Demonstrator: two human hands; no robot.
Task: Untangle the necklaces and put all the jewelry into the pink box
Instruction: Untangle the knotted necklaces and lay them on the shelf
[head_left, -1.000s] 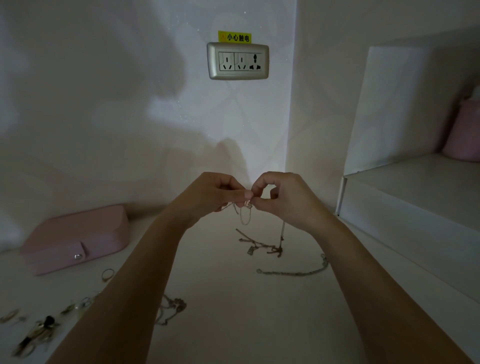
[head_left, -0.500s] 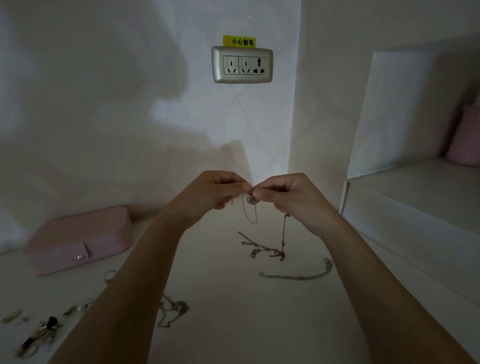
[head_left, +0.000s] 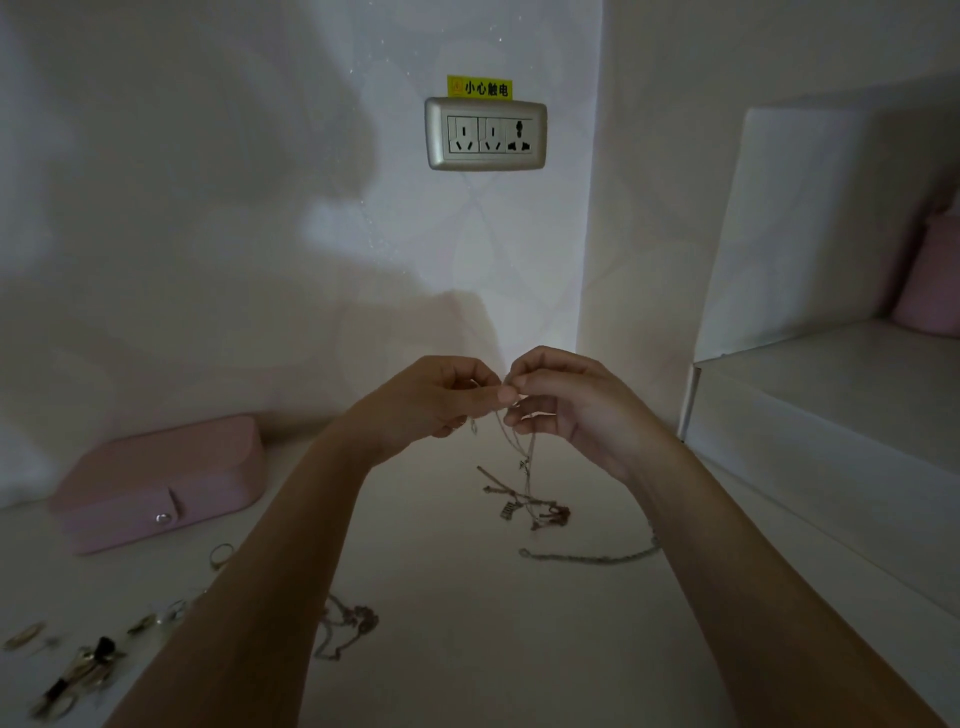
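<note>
My left hand (head_left: 439, 397) and my right hand (head_left: 563, 402) meet above the white tabletop, each pinching a thin silver necklace chain (head_left: 522, 449) between thumb and fingers. The chain hangs down to a tangled clump with small charms (head_left: 524, 506) lying on the table. A thicker silver chain (head_left: 592, 557) lies to the right of the clump. Another tangled necklace (head_left: 345, 626) lies beside my left forearm. The pink box (head_left: 156, 480) sits shut at the left against the wall, its snap tab facing me.
Rings (head_left: 221, 553), earrings and small clips (head_left: 78, 670) are scattered at the lower left. A raised white shelf step (head_left: 831, 415) stands on the right with a pink object (head_left: 935, 280) on it. A wall socket (head_left: 485, 134) is above.
Both hands have stayed together at the chain, shifting slightly. The fingers have reworked their pinch, and the hanging loop now runs lower towards the clump.
</note>
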